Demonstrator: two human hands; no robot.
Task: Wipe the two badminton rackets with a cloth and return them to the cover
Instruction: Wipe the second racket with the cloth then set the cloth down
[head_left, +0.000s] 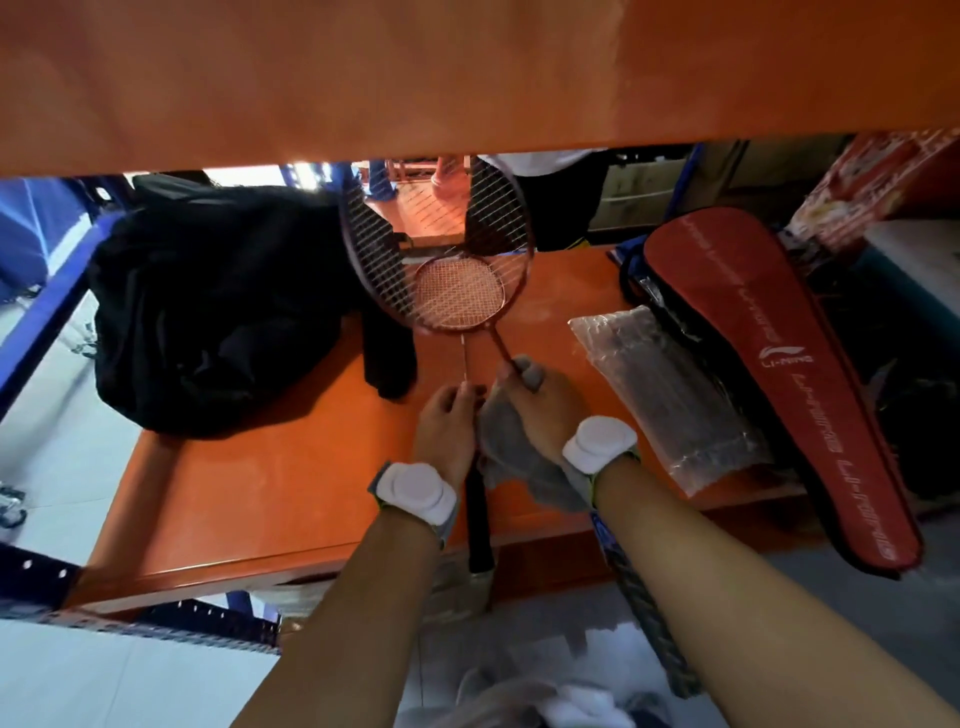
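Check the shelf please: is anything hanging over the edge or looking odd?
Yes. The red racket cover lies slanted, its lower end past the shelf front edge. Nothing looks spilled or broken.

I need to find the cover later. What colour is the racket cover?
Red with white lettering, seen in the head view: racket cover.

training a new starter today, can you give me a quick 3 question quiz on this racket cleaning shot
1. True or false: the red racket cover lies on the person's left side.
2. Which hand presses the grey cloth around a racket shaft? A left hand B right hand
3. Fill in: the black bag sits on the orange ____.

Key: 1 false; 2 B; 3 shelf
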